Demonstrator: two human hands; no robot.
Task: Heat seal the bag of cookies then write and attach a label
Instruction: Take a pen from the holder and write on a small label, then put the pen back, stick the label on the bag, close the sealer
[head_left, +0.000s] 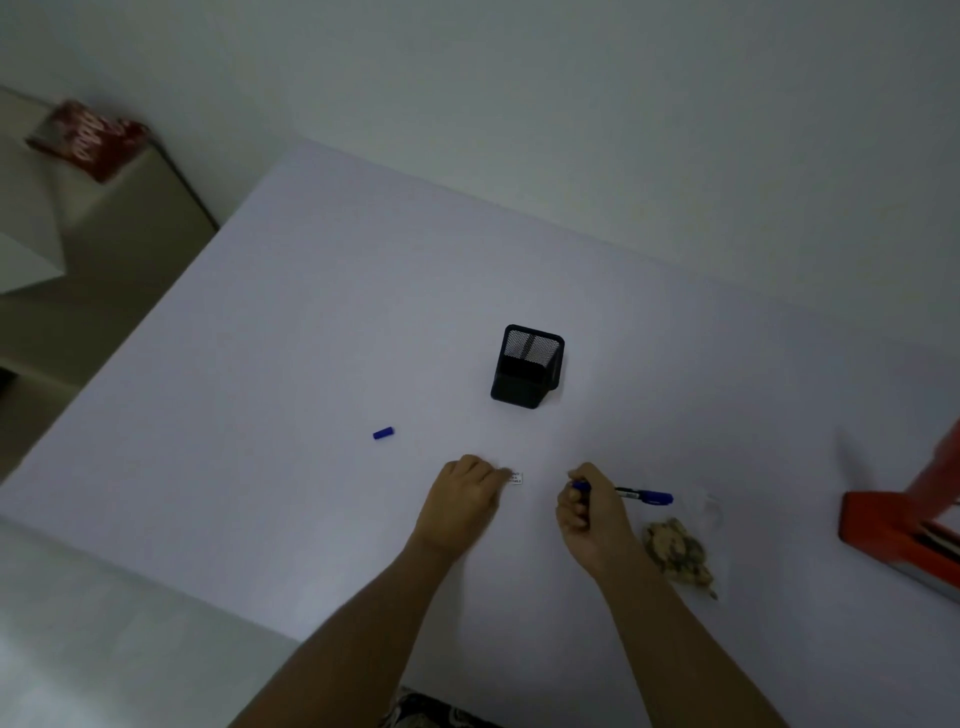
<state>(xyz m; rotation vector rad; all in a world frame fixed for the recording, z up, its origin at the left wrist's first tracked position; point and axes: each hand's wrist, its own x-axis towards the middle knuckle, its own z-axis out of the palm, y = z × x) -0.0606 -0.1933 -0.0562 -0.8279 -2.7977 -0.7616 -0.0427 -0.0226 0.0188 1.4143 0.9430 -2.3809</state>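
Note:
A small white label (516, 478) with dark writing lies on the white table (322, 322). My left hand (460, 501) rests beside it, fingertips touching its left edge. My right hand (589, 512) grips a blue marker (644, 496) whose barrel points right. The marker's blue cap (383, 433) lies apart to the left. A clear bag of cookies (678, 551) lies right of my right hand, its top end toward the far side.
A black mesh pen holder (527, 366) stands beyond my hands. The orange heat sealer (904, 525) sits at the table's right edge. A red packet (85, 137) lies on a shelf at far left. The table's near edge runs below my forearms.

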